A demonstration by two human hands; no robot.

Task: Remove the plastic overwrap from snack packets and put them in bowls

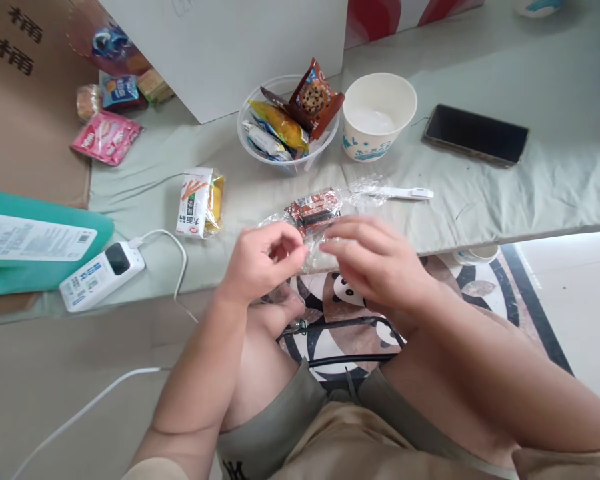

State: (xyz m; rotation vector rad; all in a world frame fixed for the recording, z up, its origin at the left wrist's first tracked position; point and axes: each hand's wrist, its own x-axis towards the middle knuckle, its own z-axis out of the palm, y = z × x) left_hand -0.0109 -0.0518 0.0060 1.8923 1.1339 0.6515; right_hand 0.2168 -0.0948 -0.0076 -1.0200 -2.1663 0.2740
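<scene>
At the table's front edge my left hand (267, 260) is curled, thumb and forefinger pinched at a clear plastic wrapper (314, 248). Facing it, my right hand (375, 257) is slightly blurred, its fingertips bent together at the other side of this plastic; its thumb is hidden. Just beyond my fingers lies a small red-brown snack packet (316, 208) with crinkled clear film around it. To its right a white pen-like tool (405, 193) lies partly under clear film.
Behind stand a clear bowl (300, 163) of snack packets and a white paper tub (377, 143). A phone (475, 135) lies right. At left are a white snack packet (194, 203), a power bank (103, 277) with a cable, and a green jug (45, 241).
</scene>
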